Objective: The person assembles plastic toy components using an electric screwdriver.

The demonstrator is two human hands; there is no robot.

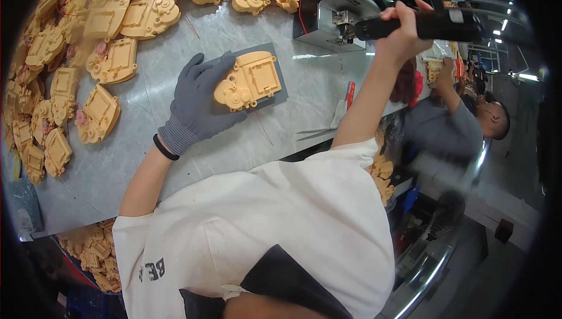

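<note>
My left hand (200, 97), in a grey knitted glove, is closed at the left end of a yellow plastic housing (264, 79). The housing lies on a dark grey pad (282, 95) on the table, its rounded bosses and square recess facing up. My bare right hand (405, 31) is wrapped round a black cylindrical power screwdriver (442, 25), held level. Its tip is at the small metal fixture (344, 19) on the front of a grey box-shaped screw feeder (328, 8); whether a screw is there I cannot make out.
Many similar yellow housings (99, 114) cover the table's left and far side, some with thin red wires. Tweezers (316, 134) and a red tube (350, 93) lie near my right arm. A co-worker (445, 120) sits at the right. More housings (96, 251) fill a container below the table edge.
</note>
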